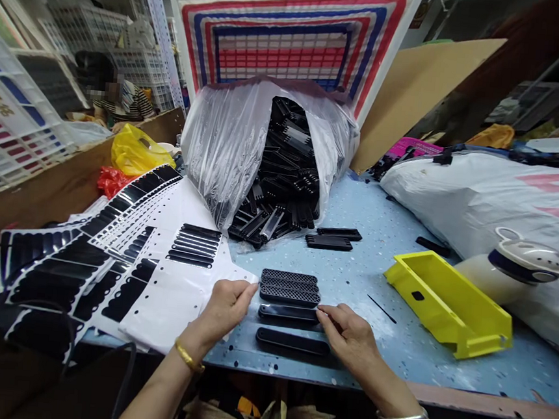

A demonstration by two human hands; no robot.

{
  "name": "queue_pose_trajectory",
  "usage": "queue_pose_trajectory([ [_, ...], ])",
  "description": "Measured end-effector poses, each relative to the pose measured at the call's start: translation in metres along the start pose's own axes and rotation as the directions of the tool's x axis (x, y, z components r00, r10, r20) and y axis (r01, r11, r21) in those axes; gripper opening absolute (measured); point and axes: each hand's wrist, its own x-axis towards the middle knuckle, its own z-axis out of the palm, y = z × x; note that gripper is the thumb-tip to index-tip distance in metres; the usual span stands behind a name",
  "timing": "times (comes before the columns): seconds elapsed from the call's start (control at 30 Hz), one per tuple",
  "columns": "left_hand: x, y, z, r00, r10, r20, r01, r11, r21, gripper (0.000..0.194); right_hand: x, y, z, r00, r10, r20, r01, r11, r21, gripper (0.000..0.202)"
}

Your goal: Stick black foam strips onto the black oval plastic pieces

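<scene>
Right hand (pixel 349 333) at right end of black strip (pixel 286 312)

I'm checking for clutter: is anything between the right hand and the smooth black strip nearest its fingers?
Nothing visible. The right hand is at the right end of the smooth black strip; the lattice-patterned black strips lie beyond it, not between.
</scene>
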Motion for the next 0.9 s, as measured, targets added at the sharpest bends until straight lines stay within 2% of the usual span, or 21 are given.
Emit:
queue_pose_trajectory([
  [0.07, -0.015, -0.002, -0.024, 0.995, 0.034, -0.097, -0.034, 0.999, -0.005, 0.043, 0.002, 0.002, -0.001, 0.999, -0.025, -0.047, 0.023, 0.999, -0.048, 0.043],
  [0.13, -0.034, -0.011, -0.045, 0.972, 0.071, -0.225, -0.060, 0.997, 0.056, 0.032, 0.004, -0.002, -0.003, 0.995, -0.064, -0.073, 0.060, 0.996, -0.061, 0.038],
  [0.23, -0.066, -0.036, -0.065, 0.887, 0.176, -0.426, -0.069, 0.964, 0.255, 0.018, 0.011, -0.020, -0.001, 0.979, -0.198, -0.038, 0.196, 0.979, -0.049, 0.029],
  [0.3, -0.086, -0.053, -0.070, 0.832, 0.267, -0.486, -0.078, 0.924, 0.375, 0.015, 0.017, -0.034, 0.007, 0.953, -0.301, 0.022, 0.302, 0.953, -0.036, 0.027],
  [0.4, -0.109, -0.068, -0.070, 0.800, 0.318, -0.509, -0.040, 0.875, 0.483, 0.016, 0.027, -0.049, 0.023, 0.916, -0.384, 0.117, 0.395, 0.914, -0.094, 0.025],
  [0.47, -0.120, -0.067, -0.068, 0.772, 0.334, -0.541, -0.007, 0.855, 0.519, 0.016, 0.032, -0.051, 0.031, 0.908, -0.384, 0.164, 0.408, 0.900, -0.153, 0.023],
  [0.53, -0.125, -0.059, -0.063, 0.752, 0.359, -0.552, -0.025, 0.853, 0.521, 0.013, 0.035, -0.049, 0.033, 0.905, -0.371, 0.208, 0.408, 0.897, -0.173, 0.024],
  [0.6, -0.123, -0.048, -0.057, 0.760, 0.367, -0.536, -0.097, 0.880, 0.465, 0.009, 0.035, -0.047, 0.031, 0.900, -0.362, 0.242, 0.406, 0.898, -0.168, 0.028],
  [0.73, -0.094, -0.026, -0.031, 0.856, 0.306, -0.418, -0.232, 0.948, 0.218, 0.014, 0.035, -0.045, 0.024, 0.904, -0.341, 0.258, 0.382, 0.915, -0.132, 0.029],
  [0.83, -0.061, -0.018, -0.005, 0.926, 0.247, -0.286, -0.230, 0.969, 0.093, 0.021, 0.034, -0.045, 0.024, 0.908, -0.337, 0.250, 0.376, 0.917, -0.129, 0.019],
  [0.9, -0.041, -0.015, 0.010, 0.969, 0.176, -0.171, -0.171, 0.984, 0.048, 0.023, 0.033, -0.044, 0.027, 0.900, -0.361, 0.244, 0.400, 0.906, -0.134, 0.018],
])
